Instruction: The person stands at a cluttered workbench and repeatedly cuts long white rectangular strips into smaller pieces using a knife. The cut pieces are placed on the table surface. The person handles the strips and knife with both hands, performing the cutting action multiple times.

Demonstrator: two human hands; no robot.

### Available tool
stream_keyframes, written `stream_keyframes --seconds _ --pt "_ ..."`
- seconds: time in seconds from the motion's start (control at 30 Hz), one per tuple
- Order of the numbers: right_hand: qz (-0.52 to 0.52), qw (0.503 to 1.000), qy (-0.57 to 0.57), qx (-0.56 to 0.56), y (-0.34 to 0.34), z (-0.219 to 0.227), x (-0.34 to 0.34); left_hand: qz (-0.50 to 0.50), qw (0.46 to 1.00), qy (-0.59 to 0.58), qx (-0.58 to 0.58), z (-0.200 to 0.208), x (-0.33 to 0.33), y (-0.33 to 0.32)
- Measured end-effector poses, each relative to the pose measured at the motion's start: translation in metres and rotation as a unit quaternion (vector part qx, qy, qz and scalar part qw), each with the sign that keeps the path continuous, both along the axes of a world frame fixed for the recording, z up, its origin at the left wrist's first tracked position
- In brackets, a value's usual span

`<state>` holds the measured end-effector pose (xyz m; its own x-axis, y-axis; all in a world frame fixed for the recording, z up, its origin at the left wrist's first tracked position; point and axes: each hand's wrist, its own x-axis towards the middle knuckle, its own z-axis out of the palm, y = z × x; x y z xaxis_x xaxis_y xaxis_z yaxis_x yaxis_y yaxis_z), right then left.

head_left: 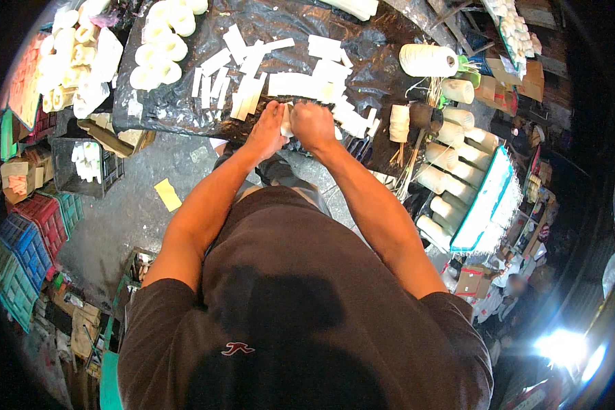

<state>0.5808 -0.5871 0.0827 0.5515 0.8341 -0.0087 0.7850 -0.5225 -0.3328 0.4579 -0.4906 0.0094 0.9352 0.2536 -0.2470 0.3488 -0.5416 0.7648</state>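
At the near edge of a table covered in black plastic [184,113], both my hands meet over a small cream-white piece [287,123]. My left hand [268,132] grips its left side, fingers pointing away from me. On the other side my right hand [312,126] is curled closed against the piece, and its fingertips are hidden. Just beyond the hands lies a row of white strips [297,85]. More loose white strips [215,61] are scattered over the plastic, some crossing each other.
Cream ring-shaped rolls [158,51] stand at the table's far left. To the right are a large cord spool [427,60], a smaller spool [400,123], several cream cylinders [451,157] and a teal-edged tray [482,198]. Coloured crates [27,236] and a black crate [89,167] stand at left.
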Motion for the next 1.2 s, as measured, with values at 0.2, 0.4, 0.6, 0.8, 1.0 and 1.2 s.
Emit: stream_keyframes --seconds 0.2,0.4,0.6,0.8,1.0,1.2 --pt "-0.057 0.971 0.111 -0.207 -0.021 0.011 -0.001 0.003 0.999 -0.034 -0.003 0.003 0.001 0.007" --pt "-0.065 0.986 0.113 -0.104 -0.016 0.019 0.011 -0.052 0.997 -0.026 0.06 0.008 -0.004 0.011" --pt "-0.066 0.994 0.077 -0.045 -0.003 0.039 0.007 -0.012 0.999 -0.022 -0.026 0.005 -0.008 0.016" --pt "-0.079 0.987 0.106 -0.093 -0.004 0.042 -0.018 0.043 0.988 -0.002 -0.151 0.01 -0.016 0.014" --pt "-0.089 0.991 0.076 -0.061 -0.006 0.031 -0.032 0.029 0.992 -0.04 -0.117 0.005 -0.017 0.012" --pt "-0.078 0.993 0.081 -0.039 -0.006 0.033 -0.033 0.034 0.989 -0.043 -0.137 0.004 -0.016 0.016"
